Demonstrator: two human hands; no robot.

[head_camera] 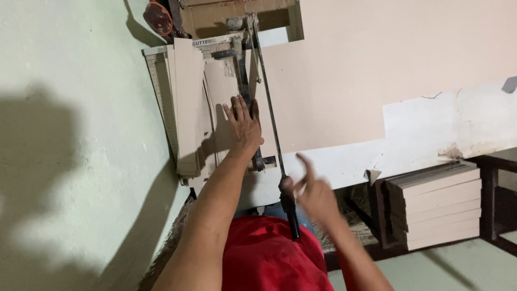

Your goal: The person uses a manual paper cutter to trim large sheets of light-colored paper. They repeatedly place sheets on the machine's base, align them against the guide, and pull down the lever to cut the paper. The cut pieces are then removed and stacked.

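Note:
My left hand (243,125) lies flat, fingers spread, on a tan cardboard sheet (222,81) that rests on a paper cutter (161,86). A stack of cut tan strips (188,102) sits on the cutter bed to the left of that hand. The cutter's long blade arm (267,102) runs down to a black handle (290,207). My right hand (314,192) is blurred, fingers apart, just right of the handle's top, touching or nearly touching it.
A large tan board (377,59) covers a white worktable (431,134) to the right. Stacked tan boards (439,207) stand under the table. A pale green wall (70,134) fills the left side. A red object (158,17) sits behind the cutter.

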